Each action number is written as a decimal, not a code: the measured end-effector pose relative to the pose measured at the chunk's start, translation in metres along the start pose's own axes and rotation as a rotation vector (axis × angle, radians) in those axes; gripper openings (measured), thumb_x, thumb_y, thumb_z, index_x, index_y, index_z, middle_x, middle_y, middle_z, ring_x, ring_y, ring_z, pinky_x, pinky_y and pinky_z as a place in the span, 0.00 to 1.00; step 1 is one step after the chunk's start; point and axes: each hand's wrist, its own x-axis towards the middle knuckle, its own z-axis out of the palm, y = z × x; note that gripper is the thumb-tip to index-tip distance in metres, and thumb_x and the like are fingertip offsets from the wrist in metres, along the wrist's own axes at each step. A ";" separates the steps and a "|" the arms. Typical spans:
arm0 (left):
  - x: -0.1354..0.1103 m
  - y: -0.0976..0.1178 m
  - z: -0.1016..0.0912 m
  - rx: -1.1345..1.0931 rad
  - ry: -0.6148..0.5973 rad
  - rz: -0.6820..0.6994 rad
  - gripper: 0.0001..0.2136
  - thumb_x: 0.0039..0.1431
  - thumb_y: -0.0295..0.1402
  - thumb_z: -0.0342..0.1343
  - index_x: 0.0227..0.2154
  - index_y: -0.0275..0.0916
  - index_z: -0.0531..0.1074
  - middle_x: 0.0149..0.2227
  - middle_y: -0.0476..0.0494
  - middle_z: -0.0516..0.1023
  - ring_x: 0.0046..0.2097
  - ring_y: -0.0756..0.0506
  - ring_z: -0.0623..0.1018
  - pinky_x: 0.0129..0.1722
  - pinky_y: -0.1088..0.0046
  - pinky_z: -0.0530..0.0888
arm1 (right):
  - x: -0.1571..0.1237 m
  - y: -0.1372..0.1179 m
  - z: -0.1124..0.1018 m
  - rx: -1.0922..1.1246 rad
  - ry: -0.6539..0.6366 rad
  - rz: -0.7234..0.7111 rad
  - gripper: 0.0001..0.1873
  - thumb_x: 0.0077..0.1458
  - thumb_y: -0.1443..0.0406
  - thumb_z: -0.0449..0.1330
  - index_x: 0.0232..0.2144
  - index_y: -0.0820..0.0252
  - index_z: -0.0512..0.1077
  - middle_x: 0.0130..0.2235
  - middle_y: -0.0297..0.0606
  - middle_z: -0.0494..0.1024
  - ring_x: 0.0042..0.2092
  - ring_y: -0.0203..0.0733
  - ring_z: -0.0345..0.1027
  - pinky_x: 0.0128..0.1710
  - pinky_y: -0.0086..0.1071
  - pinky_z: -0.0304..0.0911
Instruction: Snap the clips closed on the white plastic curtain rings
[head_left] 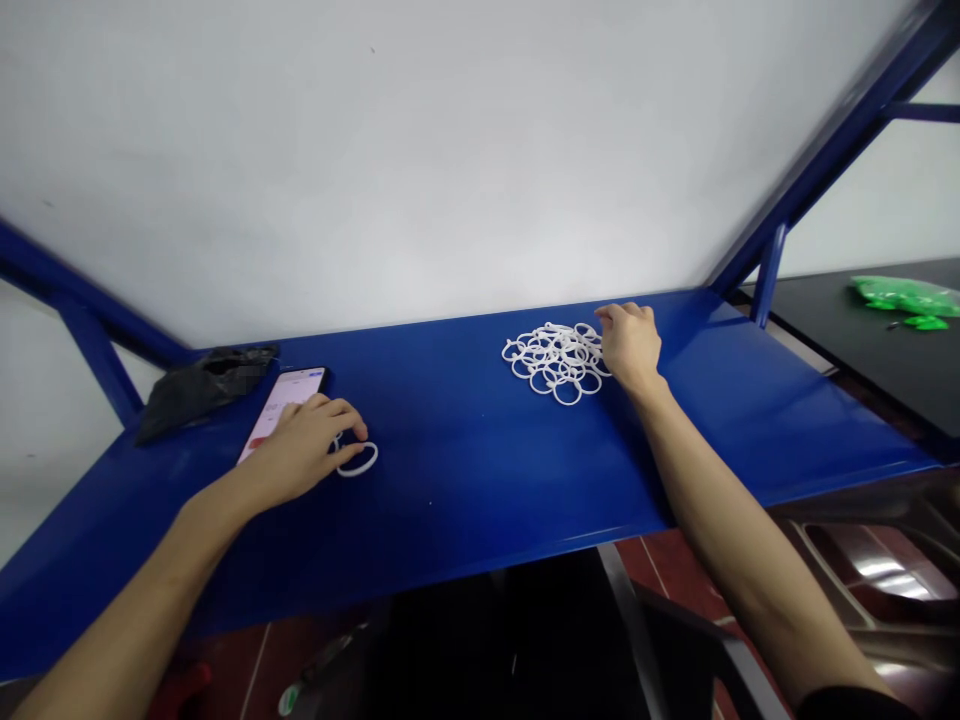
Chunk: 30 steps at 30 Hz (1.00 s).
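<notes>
A thin white ring is between the thumb and fingers of my left hand, low over the blue table. A small white part beside it is mostly covered by my fingers. Toward the back right lies a flat, overlapping heap of white rings, some with small knobs on them. My right hand is at the right edge of this heap, its fingers bent and drawn together. Its fingertips are partly hidden, so whatever they pinch does not show.
A phone with a lit screen lies beyond my left hand, next to a black plastic bag. Blue metal braces flank the blue table. Green items in clear plastic lie on a black table at right.
</notes>
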 end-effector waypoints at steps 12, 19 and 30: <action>0.061 0.095 -0.001 -0.401 0.477 -0.011 0.03 0.59 0.34 0.54 0.36 0.42 0.69 0.26 0.50 0.79 0.30 0.45 0.78 0.38 0.67 0.71 | -0.041 -0.061 -0.002 0.547 -0.250 -0.465 0.14 0.66 0.57 0.57 0.50 0.52 0.74 0.47 0.42 0.78 0.46 0.46 0.70 0.47 0.42 0.66; 0.079 0.121 0.039 -0.871 0.369 0.062 0.08 0.60 0.40 0.59 0.37 0.41 0.69 0.29 0.51 0.79 0.30 0.48 0.78 0.32 0.73 0.71 | -0.079 -0.104 -0.010 0.840 -0.487 -0.461 0.15 0.64 0.59 0.59 0.50 0.58 0.68 0.42 0.39 0.79 0.37 0.38 0.73 0.39 0.35 0.69; 0.071 0.120 0.052 -1.191 0.388 -0.026 0.15 0.61 0.47 0.59 0.40 0.40 0.78 0.34 0.45 0.82 0.31 0.48 0.77 0.35 0.70 0.76 | -0.084 -0.112 -0.014 1.159 -0.483 -0.278 0.11 0.65 0.61 0.58 0.48 0.58 0.71 0.33 0.33 0.78 0.30 0.34 0.75 0.33 0.30 0.72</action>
